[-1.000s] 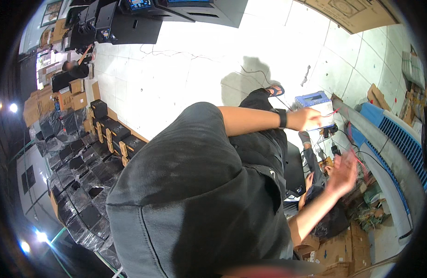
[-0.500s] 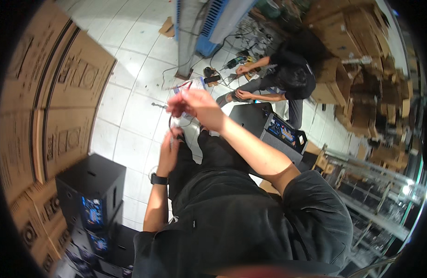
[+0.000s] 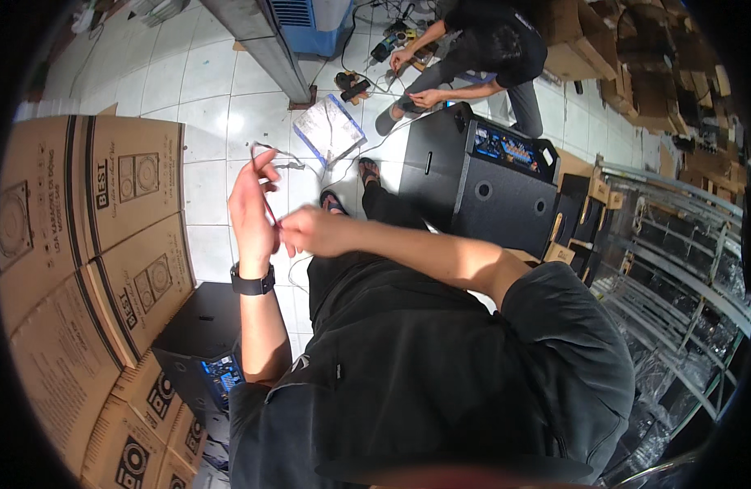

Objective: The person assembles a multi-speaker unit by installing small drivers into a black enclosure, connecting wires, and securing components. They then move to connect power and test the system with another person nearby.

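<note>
A thin dark red wire (image 3: 271, 213) runs between my two hands, in front of my body. My left hand (image 3: 251, 210), with a black watch band on its wrist, is raised with its fingers curled round the wire. Close beside its palm, my right hand (image 3: 317, 231) pinches the wire's lower part, slightly blurred. A darker stretch of cable (image 3: 287, 155) loops past my left fingertips toward the floor. Below it lies a white sheet with blue edges (image 3: 328, 130).
Printed cardboard boxes (image 3: 139, 183) stack up at left, beside a black speaker cabinet (image 3: 198, 326). Another black speaker (image 3: 506, 191) with a blue panel stands at right. A co-worker (image 3: 498, 57) sits ahead near tools, a metal post (image 3: 269, 49) and a blue unit (image 3: 310, 24). Metal racks (image 3: 677, 269) are far right.
My view has shifted, bringing the floor sheet and right speaker out more. My left hand has risen and my right hand has come down beside its palm, the wire still between them.
</note>
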Available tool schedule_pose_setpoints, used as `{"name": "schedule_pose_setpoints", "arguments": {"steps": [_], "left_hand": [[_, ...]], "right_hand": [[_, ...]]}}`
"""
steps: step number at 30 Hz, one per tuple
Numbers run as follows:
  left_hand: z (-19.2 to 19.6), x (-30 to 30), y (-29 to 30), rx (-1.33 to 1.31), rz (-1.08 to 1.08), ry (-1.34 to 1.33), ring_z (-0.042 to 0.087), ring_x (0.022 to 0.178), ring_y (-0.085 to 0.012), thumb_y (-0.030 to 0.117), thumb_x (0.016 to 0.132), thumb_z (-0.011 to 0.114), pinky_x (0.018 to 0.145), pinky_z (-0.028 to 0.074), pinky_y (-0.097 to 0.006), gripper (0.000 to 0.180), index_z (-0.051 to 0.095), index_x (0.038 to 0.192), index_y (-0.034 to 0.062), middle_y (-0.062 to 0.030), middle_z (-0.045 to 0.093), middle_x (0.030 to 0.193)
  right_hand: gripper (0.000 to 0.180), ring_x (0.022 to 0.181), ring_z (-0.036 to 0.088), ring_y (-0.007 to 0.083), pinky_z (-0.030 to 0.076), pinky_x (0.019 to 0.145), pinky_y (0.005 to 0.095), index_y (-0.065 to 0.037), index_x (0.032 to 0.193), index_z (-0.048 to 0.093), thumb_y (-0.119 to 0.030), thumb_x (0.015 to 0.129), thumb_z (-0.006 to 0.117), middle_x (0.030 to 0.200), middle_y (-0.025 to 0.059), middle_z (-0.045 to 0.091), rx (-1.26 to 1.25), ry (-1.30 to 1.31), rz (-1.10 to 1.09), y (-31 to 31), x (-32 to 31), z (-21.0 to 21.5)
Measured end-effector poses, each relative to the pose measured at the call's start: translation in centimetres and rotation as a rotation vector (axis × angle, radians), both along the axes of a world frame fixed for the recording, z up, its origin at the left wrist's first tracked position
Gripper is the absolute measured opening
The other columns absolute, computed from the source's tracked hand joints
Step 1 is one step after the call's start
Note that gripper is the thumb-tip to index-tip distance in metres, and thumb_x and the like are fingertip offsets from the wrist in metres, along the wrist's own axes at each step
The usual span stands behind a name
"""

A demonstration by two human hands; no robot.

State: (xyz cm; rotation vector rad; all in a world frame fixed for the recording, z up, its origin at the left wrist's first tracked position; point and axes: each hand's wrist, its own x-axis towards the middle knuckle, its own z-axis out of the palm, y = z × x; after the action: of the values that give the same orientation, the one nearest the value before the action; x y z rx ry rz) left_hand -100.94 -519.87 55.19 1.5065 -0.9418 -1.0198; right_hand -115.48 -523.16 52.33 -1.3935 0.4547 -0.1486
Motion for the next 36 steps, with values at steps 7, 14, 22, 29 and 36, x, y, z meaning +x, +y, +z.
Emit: {"name": "schedule_pose_setpoints", "arguments": {"steps": [7,14,22,29,36], "left_hand": [[-5.8,-1.9,8.6,0.153,-0.395,0.085,0.064,0.096,-0.0183,0.056,0.11,0.034,0.094,0.049,-0.035,0.069,0.06,0.132,-0.0044,-0.0101,0.069,0.107],[-2.7,-0.4,3.3,0.151,0.076,0.444,0.045,0.078,-0.0065,0.032,0.112,0.046,0.071,0.039,-0.024,0.038,0.061,0.125,-0.0007,0.0026,0.052,0.088],[-2.1,2.5,3.3,0.201,-0.048,0.014,0.055,0.117,-0.0182,0.05,0.111,0.036,0.1,0.044,-0.036,0.061,0.055,0.14,-0.0002,-0.0097,0.058,0.128],[-8.0,-1.5,8.1,0.298,-0.114,0.363,0.056,0.129,-0.026,0.063,0.108,0.027,0.119,0.035,-0.043,0.08,0.048,0.141,-0.0058,-0.0165,0.058,0.138],[-7.2,-2.8,5.7,0.308,0.079,0.293,0.067,0.095,-0.018,0.029,0.111,0.048,0.087,0.057,-0.034,0.034,0.059,0.127,0.001,-0.0026,0.057,0.097]], "right_hand": [[0.04,0.067,0.066,0.0118,0.053,0.058,0.0268,0.001,0.121,0.064,-0.033,0.111,0.046,0.11,0.0097,0.075,0.345,-0.362,-0.278,-10.2,1.0,1.1],[0.04,0.109,0.06,0.0145,0.052,0.086,0.0322,-0.002,0.123,0.058,-0.029,0.097,0.072,0.124,0.0107,0.065,-0.03,0.011,0.084,-1.8,-1.5,-2.7],[0.027,0.064,0.07,0.0164,0.056,0.064,0.0328,0.002,0.1,0.073,-0.021,0.102,0.057,0.081,0.011,0.075,-0.02,-0.089,-0.134,-2.4,-1.4,-2.3],[0.03,0.053,0.066,0.015,0.054,0.054,0.031,0.004,0.095,0.072,-0.022,0.102,0.059,0.072,0.0125,0.073,-0.041,-0.075,-0.226,-5.7,0.0,-1.8],[0.038,0.077,0.07,0.0308,0.053,0.072,0.042,-0.002,0.099,0.072,-0.036,0.102,0.057,0.083,0.018,0.071,0.003,0.099,-0.412,-5.2,0.8,-8.7]]}}
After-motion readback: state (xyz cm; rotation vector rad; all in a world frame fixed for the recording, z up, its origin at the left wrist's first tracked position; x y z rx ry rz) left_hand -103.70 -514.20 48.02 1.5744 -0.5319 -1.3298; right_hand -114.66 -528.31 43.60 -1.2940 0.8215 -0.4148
